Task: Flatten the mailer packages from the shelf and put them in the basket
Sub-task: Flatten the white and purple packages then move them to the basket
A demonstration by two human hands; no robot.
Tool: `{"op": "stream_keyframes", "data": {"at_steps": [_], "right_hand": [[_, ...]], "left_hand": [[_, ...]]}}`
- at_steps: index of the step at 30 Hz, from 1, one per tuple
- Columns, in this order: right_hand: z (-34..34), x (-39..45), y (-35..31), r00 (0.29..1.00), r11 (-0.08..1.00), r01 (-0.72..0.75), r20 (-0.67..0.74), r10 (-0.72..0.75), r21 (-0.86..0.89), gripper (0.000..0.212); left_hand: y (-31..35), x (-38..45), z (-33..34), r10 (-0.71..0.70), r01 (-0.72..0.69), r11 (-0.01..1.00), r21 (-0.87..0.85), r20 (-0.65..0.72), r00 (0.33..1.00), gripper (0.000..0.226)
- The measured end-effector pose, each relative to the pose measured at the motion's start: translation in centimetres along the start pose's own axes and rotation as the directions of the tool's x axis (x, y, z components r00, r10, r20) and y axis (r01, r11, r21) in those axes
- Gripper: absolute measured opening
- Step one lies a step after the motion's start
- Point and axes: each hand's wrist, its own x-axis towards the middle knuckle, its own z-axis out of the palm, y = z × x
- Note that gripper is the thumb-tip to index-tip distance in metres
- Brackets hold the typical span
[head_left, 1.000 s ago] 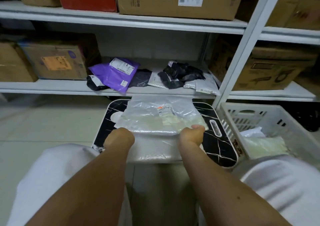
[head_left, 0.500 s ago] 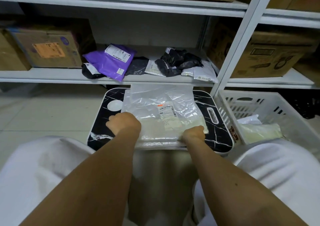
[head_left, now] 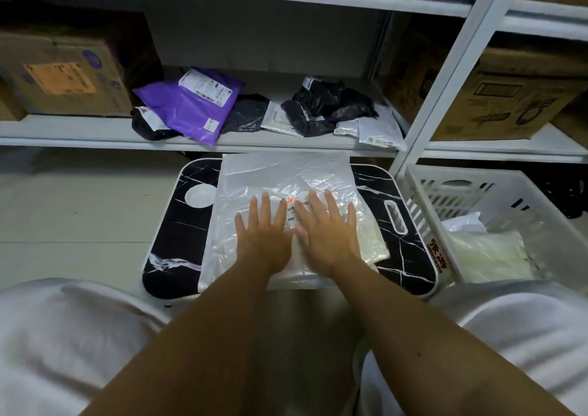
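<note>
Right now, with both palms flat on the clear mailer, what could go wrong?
The crinkled clear plastic mailer overhangs the near edge of the black marble-pattern tray, so pressure from the left hand and right hand might slide it off. Air trapped inside may puff it back up before it reaches the white plastic basket.

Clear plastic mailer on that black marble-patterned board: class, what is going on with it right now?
A person presses both palms flat on the clear plastic mailer, left hand beside right hand, fingers spread, smoothing it against the black marble-patterned board. More mailers wait on the shelf behind, among them a purple mailer and a crumpled black mailer. The white basket to the right already holds some pale packages.
</note>
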Motion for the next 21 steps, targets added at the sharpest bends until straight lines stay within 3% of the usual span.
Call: {"op": "stream_keyframes", "data": {"at_steps": [5, 16, 21], "right_hand": [[4.0, -0.5, 0.9, 0.992, 0.999, 0.001, 0.125, -0.008, 0.054, 0.058], [6.3, -1.4, 0.8, 0.977, 0.991, -0.068, 0.21, 0.043, 0.114, 0.067], [5.2, 0.5, 1.1, 0.991, 0.993, -0.063, 0.123, 0.05, 0.103, 0.056]], "left_hand": [[-0.8, -0.5, 3.6, -0.002, 0.002, 1.0, 0.004, 0.025, 1.0, 0.064], [-0.9, -1.3, 5.6, 0.016, -0.016, 1.0, 0.001, 0.066, 0.998, 0.074], [-0.4, 0.2, 3.8, -0.026, 0.027, 1.0, 0.004, -0.034, 0.999, 0.064]]}}
